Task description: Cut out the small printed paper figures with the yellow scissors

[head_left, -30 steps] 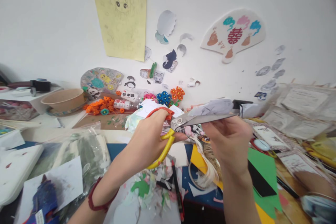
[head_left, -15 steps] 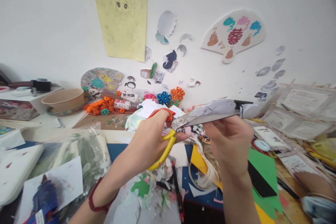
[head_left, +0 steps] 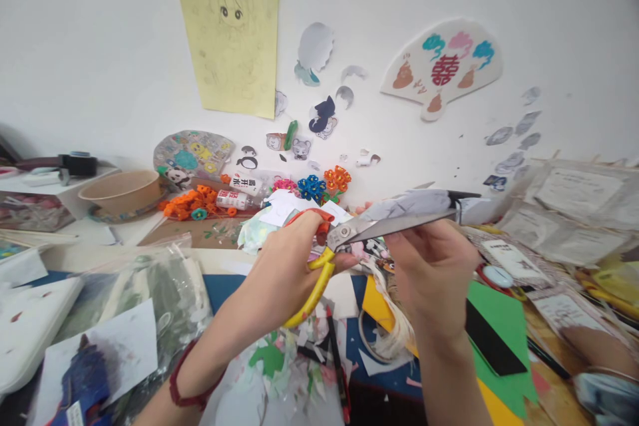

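My left hand (head_left: pixel 279 266) is closed around the handles of a pair of scissors (head_left: pixel 342 233), one loop yellow and the other red-orange. Its blades point right and stand apart, with a white piece of paper (head_left: pixel 407 205) marked with dark lines lying along them. A black part (head_left: pixel 462 198) shows at the paper's right end. Pinched in my right hand (head_left: pixel 434 273) is that paper, the fingers just under the lower blade. Below both hands lies a pile of paper scraps (head_left: pixel 279 363) in white, green and pink.
A green sheet (head_left: pixel 499 339) and a coil of pale cord (head_left: pixel 397 336) lie to the right. On the left are a blue glue gun (head_left: pixel 84 379) and plastic bags (head_left: pixel 170 286). Orange craft flowers (head_left: pixel 192 203) and a tan bowl (head_left: pixel 122 190) stand behind. Another person's hand (head_left: pixel 596 346) rests far right.
The scissors and paper hold almost the same place. My right hand has shifted very slightly left; the whole view has moved a little.
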Motion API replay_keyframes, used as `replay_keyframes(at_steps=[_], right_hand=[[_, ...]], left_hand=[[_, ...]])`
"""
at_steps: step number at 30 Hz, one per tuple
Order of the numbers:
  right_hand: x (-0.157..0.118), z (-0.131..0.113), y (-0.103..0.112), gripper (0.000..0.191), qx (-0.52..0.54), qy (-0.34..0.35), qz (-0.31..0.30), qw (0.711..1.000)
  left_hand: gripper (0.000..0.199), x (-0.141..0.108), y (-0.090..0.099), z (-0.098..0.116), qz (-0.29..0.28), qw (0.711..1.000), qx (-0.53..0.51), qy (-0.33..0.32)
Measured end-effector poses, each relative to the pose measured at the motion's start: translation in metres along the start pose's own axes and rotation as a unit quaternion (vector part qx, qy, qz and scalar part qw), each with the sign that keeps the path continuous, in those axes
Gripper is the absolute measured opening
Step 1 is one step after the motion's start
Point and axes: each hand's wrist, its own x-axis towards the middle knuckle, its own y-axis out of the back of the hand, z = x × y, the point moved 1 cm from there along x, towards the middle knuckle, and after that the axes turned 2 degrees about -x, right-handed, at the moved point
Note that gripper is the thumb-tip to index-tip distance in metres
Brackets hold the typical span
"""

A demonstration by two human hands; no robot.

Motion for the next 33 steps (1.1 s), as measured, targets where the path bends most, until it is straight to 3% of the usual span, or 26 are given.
replay_keyframes(at_steps=[24,33], right_hand=[[-0.007,0.008,-0.012,0.017,0.070,-0.005,0.048,0.996],[-0.006,0.009,-0.012,0.020,0.089,-0.005,0.041,0.995]], left_hand=[[0.031,-0.003,-0.004,0.001,-0.005,1.000,0.017,0.002],[0.029,-0.003,-0.004,-0.001,-0.009,1.000,0.018,0.007]])
